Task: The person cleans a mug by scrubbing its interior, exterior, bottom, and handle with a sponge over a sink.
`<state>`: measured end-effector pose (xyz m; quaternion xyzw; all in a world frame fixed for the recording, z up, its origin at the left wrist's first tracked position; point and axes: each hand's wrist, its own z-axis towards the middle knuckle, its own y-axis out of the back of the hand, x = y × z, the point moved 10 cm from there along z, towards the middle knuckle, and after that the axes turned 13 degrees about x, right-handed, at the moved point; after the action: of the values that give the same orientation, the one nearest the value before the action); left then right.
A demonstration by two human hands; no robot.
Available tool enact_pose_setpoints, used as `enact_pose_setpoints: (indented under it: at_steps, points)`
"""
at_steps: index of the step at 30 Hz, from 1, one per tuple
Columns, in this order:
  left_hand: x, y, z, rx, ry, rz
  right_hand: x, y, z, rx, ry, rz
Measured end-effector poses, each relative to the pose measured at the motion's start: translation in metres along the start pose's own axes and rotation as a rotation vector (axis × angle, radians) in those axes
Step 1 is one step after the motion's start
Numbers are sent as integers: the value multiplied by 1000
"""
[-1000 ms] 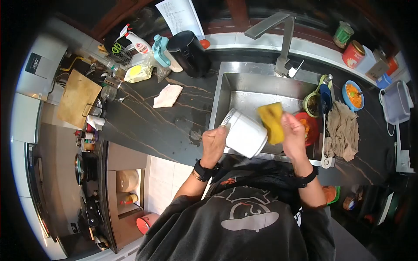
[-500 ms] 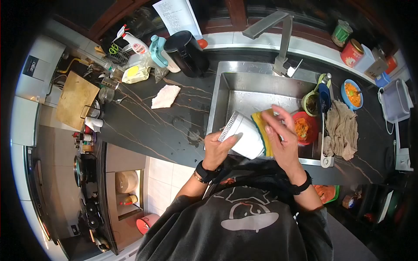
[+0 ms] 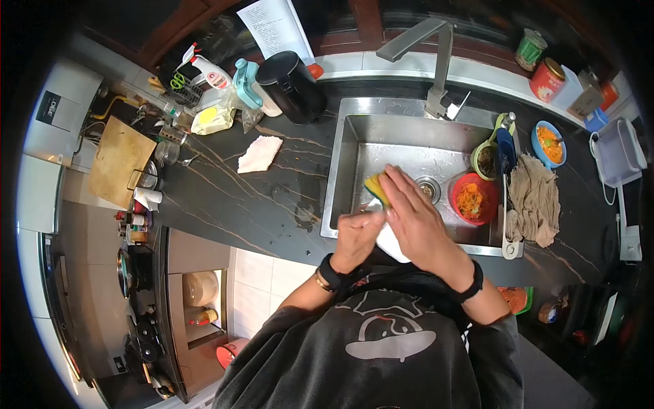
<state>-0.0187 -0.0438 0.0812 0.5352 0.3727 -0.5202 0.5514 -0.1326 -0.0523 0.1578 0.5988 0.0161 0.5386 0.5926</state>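
Note:
A white cup point(image 3: 390, 243), mostly hidden by both hands, is held over the front of the steel sink point(image 3: 338, 146). My left hand point(image 3: 359, 236) is closed round it from the left. The fingers of my right hand point(image 3: 415, 221) lie long and together over a yellow and green sponge point(image 3: 376, 189), pressing it on the cup. In the sink's right part sit a red bowl with orange scraps point(image 3: 471, 199) and a green strainer point(image 3: 485, 160).
A faucet point(image 3: 441, 71) rises behind the sink. Right of it lie a brown cloth point(image 3: 533, 201) and a blue bowl with orange food point(image 3: 549, 144). On the left counter are a pink cloth point(image 3: 259, 154), a black kettle point(image 3: 291, 87) and a cutting board point(image 3: 123, 161).
My right hand has moved left with the sponge, from the cup's right side to over its upper part. The cup has turned and is now mostly covered. The red bowl shows more fully.

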Motion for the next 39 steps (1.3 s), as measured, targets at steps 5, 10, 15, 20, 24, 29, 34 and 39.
enact_pose_setpoints:
  at_steps: [5,10,15,20,24,29,34,39]
  points:
    - [12,24,6,-93,197,-69,-5,-26,-23,32,-69,-92]
    - [9,7,7,-13,159,-12,-27,-7,-2,-42,-104,115]
    - [6,45,5,-163,132,-23,-10,-12,-22,-31,-22,63]
    - [1,27,8,-112,44,57,-23,-13,-5,-105,-12,85]
    - [0,21,7,-51,-19,60,-18,-7,1,-63,59,57]
    - [-14,38,8,-166,-141,123,-106,-52,-34,-165,-333,862]
    - [-37,12,8,-76,-483,138,-101,-78,-32,-199,-567,1829]
    - [-15,-6,24,249,-88,279,-116,-60,-29,-370,-374,1774]
